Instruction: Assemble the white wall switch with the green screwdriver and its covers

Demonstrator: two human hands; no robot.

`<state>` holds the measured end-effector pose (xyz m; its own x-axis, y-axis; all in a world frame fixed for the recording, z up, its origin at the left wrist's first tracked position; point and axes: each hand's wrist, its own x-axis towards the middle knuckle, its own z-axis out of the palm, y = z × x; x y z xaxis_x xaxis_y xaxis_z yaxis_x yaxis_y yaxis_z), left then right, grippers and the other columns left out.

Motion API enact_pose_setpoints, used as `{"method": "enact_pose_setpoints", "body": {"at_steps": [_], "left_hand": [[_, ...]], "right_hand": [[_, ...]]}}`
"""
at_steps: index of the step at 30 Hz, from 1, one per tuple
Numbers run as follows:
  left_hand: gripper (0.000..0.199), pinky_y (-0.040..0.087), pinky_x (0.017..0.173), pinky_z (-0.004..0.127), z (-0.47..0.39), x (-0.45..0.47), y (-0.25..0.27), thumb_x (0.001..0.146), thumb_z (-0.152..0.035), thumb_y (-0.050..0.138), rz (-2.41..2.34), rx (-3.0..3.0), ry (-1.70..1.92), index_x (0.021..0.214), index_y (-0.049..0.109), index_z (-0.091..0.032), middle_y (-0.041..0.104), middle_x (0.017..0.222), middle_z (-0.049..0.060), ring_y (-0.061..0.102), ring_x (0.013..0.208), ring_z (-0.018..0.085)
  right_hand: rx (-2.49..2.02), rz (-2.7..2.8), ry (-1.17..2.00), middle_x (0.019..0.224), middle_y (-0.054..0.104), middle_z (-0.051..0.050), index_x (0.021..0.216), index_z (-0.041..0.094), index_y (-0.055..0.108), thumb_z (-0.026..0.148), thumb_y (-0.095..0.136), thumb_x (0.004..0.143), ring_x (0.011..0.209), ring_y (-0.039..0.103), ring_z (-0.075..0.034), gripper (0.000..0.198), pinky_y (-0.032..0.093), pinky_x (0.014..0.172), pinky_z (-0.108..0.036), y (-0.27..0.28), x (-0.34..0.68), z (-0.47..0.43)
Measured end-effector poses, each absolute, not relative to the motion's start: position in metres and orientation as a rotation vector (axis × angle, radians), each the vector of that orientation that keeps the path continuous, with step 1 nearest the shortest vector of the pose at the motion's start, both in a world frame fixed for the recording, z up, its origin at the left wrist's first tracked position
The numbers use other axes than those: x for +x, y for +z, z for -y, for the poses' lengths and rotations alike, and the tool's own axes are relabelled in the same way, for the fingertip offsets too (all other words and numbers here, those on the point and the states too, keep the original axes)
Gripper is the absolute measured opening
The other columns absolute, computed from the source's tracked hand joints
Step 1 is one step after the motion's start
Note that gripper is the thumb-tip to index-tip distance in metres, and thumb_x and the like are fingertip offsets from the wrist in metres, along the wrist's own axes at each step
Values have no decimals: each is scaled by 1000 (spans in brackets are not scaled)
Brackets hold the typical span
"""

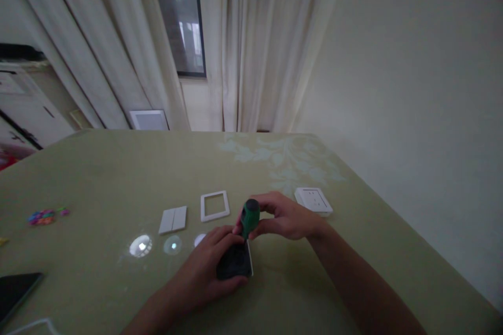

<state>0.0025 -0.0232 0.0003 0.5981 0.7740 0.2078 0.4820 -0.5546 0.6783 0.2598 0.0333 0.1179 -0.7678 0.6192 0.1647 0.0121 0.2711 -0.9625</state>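
My right hand (281, 215) is closed around the green and black handle of a screwdriver (250, 215), held nearly upright. The tool's shaft points down at the upper edge of a black square switch module (234, 261) with a white rim, which lies on the table. My left hand (210, 264) grips the module from its left side, thumb along the near edge and fingers over the far edge. Just beyond the hands lies a white square frame (203, 209). Left of that frame is a white two-panel switch plate (173, 220). The screwdriver's tip is too small to make out.
A white wall socket (313, 201) lies on the table right of my right hand. Small colourful pieces (45, 216) and a dark flat device (18, 293) are at the left. The green table (118, 172) meets a wall on the right and curtains (255, 52) behind.
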Motion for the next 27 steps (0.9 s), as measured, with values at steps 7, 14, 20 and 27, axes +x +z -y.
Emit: {"method": "enact_pose_setpoints", "body": {"at_steps": [7, 14, 20, 27], "left_hand": [[70, 50, 120, 62, 22, 4, 8, 84, -27, 88, -970, 2233, 634, 148, 60, -36, 56, 163, 10, 55, 149, 41], [67, 52, 119, 58, 22, 6, 11, 81, -24, 88, -954, 2225, 661, 141, 64, -35, 61, 158, 8, 58, 145, 38], [63, 50, 119, 60, 21, 6, 12, 81, -28, 90, -972, 2199, 635, 138, 66, -34, 61, 158, 9, 56, 146, 40], [60, 51, 118, 51, 23, 8, 18, 82, -27, 88, -944, 2169, 629, 137, 66, -33, 63, 154, 8, 60, 141, 34]], "right_hand": [[-618, 1788, 1465, 90, 77, -2, 91, 19, 74, 45, 104, 71, 85, 73, -18, 45, 58, 83, -30, 95, 246, -37], [-589, 1830, 1654, 106, 81, -5, 121, 21, 80, 34, 96, 84, 103, 75, -19, 42, 57, 100, -34, 97, 255, -39], [-483, 1830, 1873, 127, 81, -11, 136, 24, 76, 35, 87, 94, 121, 76, -22, 44, 59, 104, -36, 89, 263, -44], [-662, 1776, 1629, 87, 81, -4, 87, 17, 80, 42, 106, 65, 85, 77, -20, 42, 62, 88, -35, 80, 258, -54]]}}
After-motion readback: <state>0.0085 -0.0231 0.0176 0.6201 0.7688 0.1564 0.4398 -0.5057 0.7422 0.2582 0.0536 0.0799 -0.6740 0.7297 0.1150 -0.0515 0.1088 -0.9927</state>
